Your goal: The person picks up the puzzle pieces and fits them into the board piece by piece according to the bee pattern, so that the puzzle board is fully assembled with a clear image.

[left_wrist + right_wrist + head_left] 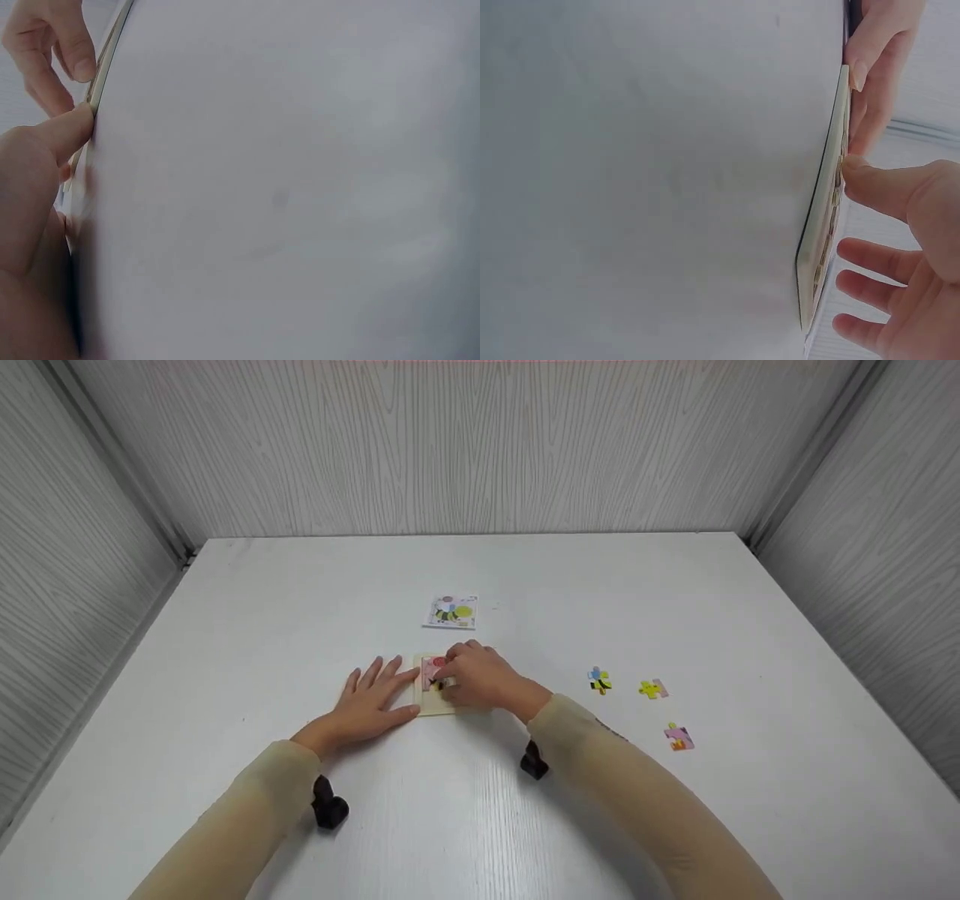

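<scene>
A small pale wooden puzzle tray (pixel 435 709) lies on the table, with a few pink, red and dark pieces set in it. My left hand (pixel 367 709) lies flat beside it with fingers spread, its thumb and index finger touching the tray's left edge. Over the right part of the tray, my right hand (pixel 484 679) pinches a puzzle piece (pixel 437 685) at the tray's surface. In the right wrist view that hand's thumb (pixel 866 178) meets a slightly raised piece edge, while the other fingers stay apart from the tray. My right hand hides much of the tray.
Behind the tray lies a square bee picture card (pixel 452 612). To the right are three loose puzzle pieces: a blue-and-yellow one (pixel 599 680), a yellow-and-pink one (pixel 653 688) and a pink-and-orange one (pixel 679 736). Panel walls enclose the white table (pixel 300 607) at back and sides.
</scene>
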Action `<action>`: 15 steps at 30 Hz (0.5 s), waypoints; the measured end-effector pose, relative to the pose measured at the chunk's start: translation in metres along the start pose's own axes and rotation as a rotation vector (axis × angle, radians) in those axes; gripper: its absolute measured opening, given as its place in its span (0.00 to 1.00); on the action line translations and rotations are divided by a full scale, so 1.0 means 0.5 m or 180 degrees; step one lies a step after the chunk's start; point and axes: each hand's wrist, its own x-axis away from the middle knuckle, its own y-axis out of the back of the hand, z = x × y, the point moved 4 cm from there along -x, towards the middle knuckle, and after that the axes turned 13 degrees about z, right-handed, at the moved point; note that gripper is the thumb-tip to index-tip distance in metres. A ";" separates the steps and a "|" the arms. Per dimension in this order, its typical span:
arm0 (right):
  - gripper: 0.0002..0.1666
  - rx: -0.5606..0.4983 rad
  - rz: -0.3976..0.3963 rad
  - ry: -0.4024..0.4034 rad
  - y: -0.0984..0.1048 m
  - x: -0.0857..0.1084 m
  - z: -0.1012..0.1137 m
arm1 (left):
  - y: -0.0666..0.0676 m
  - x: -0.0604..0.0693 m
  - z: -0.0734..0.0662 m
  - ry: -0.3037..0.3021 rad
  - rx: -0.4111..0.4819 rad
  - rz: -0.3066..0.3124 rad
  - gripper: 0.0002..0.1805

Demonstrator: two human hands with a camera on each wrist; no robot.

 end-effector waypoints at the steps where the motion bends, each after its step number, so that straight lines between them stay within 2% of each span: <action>1: 0.17 0.0008 0.0017 -0.0008 -0.001 0.000 0.000 | 0.000 -0.001 0.001 -0.0003 0.0003 0.0004 0.38; 9: 0.19 0.0064 0.0159 -0.0056 -0.005 -0.001 0.002 | -0.002 -0.003 0.001 0.0006 0.0013 0.0010 0.38; 15: 0.20 -0.0068 0.0080 -0.0039 -0.004 -0.002 -0.007 | -0.002 -0.002 0.001 0.0031 0.0007 0.0020 0.37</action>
